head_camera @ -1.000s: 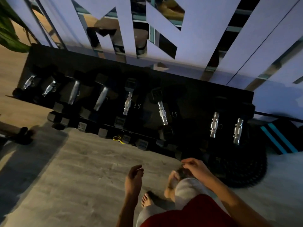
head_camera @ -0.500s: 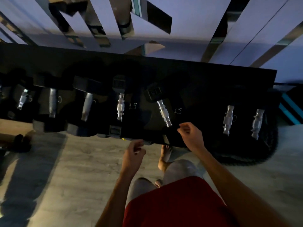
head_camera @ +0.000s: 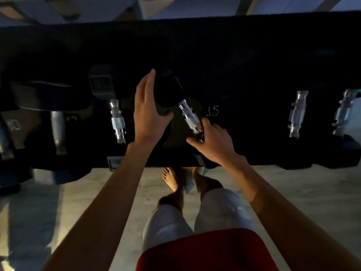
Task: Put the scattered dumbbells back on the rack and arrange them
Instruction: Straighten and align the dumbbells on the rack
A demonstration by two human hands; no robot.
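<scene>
A black dumbbell rack [head_camera: 244,65] runs across the view. One dumbbell marked 15, with a knurled silver handle [head_camera: 188,116], lies tilted on it, its black far head [head_camera: 168,90] leaning left. My left hand [head_camera: 146,110] lies flat with straight fingers against the left side of that head, thumb under it. My right hand [head_camera: 213,141] holds the near end of the handle between thumb and forefinger. The near head is hidden in the dark under that hand.
Another dumbbell [head_camera: 117,122] lies straight just left of my left hand, with bigger ones [head_camera: 57,130] further left. Two dumbbells [head_camera: 297,114] sit at the right end of the rack. My bare feet [head_camera: 172,178] stand on the pale floor [head_camera: 293,192] at the rack's front edge.
I have stepped up to the rack and the view has closed in. Both hands rose from in front of the rack onto the tilted 15 dumbbell, left at its head, right at its handle.
</scene>
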